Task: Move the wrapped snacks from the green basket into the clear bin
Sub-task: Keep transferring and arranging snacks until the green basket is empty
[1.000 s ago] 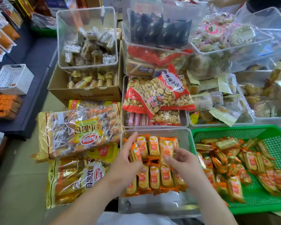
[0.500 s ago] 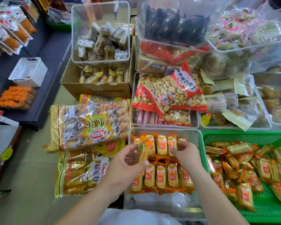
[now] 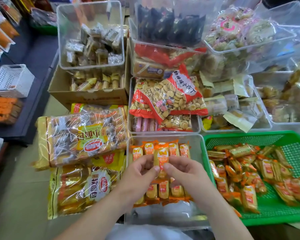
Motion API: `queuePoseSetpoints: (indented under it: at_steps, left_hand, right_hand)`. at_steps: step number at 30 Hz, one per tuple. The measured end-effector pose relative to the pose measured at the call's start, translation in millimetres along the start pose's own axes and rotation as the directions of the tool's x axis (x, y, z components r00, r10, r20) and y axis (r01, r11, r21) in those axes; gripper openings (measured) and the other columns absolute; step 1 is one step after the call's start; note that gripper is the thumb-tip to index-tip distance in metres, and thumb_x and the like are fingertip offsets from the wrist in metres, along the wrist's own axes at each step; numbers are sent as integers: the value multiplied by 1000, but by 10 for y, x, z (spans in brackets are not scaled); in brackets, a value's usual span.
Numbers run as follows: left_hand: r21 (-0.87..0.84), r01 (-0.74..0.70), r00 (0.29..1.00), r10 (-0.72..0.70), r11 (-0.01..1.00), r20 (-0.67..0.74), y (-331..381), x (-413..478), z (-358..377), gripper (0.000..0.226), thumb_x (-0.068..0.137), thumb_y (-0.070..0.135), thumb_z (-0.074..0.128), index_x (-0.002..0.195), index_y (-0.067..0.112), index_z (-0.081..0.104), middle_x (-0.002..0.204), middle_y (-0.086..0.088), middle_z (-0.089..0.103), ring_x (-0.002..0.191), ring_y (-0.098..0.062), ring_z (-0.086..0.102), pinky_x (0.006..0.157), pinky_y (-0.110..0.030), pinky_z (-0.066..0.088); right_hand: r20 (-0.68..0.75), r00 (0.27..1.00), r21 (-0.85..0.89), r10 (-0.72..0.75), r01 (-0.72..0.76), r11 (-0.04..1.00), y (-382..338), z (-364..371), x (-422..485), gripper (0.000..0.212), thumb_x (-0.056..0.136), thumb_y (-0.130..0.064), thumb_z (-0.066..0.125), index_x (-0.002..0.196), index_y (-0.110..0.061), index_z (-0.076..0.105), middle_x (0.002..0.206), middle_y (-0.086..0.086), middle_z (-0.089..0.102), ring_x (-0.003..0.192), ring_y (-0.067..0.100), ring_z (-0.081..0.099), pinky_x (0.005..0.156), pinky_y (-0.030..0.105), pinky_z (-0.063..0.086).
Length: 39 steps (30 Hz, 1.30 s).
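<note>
Head view, lower centre: left hand [image 3: 140, 172] and right hand [image 3: 183, 172] pinch one snack [image 3: 160, 155]; best laid squarely beside the rows in the clear bin [image 3: 196, 144].

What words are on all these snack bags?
"奶香味小", last characters unclear: red-and-clear bag of round biscuits.
"软面包": lower yellow bread bag.
"小面包", upside down: upper yellow bread bag.
Print on the orange wrapped snack: too blurred.

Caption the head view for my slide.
Left hand and right hand pinch one wrapped snack over the clear bin; more lie in the green basket.
</note>
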<state>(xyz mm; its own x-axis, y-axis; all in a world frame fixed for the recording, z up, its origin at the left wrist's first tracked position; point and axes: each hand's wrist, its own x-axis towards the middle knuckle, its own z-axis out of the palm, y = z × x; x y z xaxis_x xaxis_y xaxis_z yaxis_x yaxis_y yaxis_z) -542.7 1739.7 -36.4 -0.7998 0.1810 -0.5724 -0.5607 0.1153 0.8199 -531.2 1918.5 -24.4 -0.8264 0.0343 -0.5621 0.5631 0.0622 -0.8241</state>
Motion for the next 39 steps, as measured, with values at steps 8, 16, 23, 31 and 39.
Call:
queuePoseSetpoints:
  at_steps: [8, 16, 23, 31, 39]
  left_hand:
    - [111, 36, 999, -34, 993, -23, -32, 100, 125, 29, 100, 20, 68, 126, 30, 63, 105, -4, 72, 102, -22, 72, 85, -42, 64]
    - [122, 46, 997, -39, 991, -63, -137, 66, -49, 24, 99, 23, 70, 122, 31, 68, 112, -1, 72, 102, -15, 72, 82, -35, 65]
    - [191, 6, 996, 11, 982, -90, -166, 63, -118, 25, 99, 22, 69, 122, 31, 68, 110, 4, 71, 105, -11, 69, 93, -33, 61]
    - [320, -79, 997, 79, 944, 13, -181, 200, 294, 23, 100, 17, 67, 123, 20, 70, 105, 2, 70, 92, -5, 64, 75, -11, 53]
    - [497, -207, 972, 120, 843, 202, -279, 497, 1160, 19, 95, 14, 71, 108, 27, 70, 90, 11, 70, 76, 5, 62, 82, -20, 54]
  right_hand:
    - [-411, 911, -335, -37, -114, 935, 250, -413, 300, 29, 86, -32, 84, 112, -23, 74, 94, -6, 76, 90, 12, 72, 86, 42, 61]
    - [-402, 913, -658, -70, -235, 716, 250, -396, 816, 32, 98, -27, 67, 123, -8, 69, 102, 8, 71, 92, 28, 67, 76, 35, 53]
    - [-394, 915, -648, -84, -212, 731, 266, -336, 733, 46, 102, -38, 60, 141, -12, 59, 130, 8, 69, 104, 25, 66, 80, 34, 54]
    - [-280, 945, -726, -171, -92, 681, 144, -710, 134, 45, 95, -54, 63, 130, -27, 69, 108, -11, 73, 103, 13, 67, 89, 40, 58]
    - [-199, 976, -853, -92, -126, 507, 300, -1856, -292, 38, 94, -60, 60, 121, -35, 69, 88, -18, 67, 88, 13, 68, 75, 38, 58]
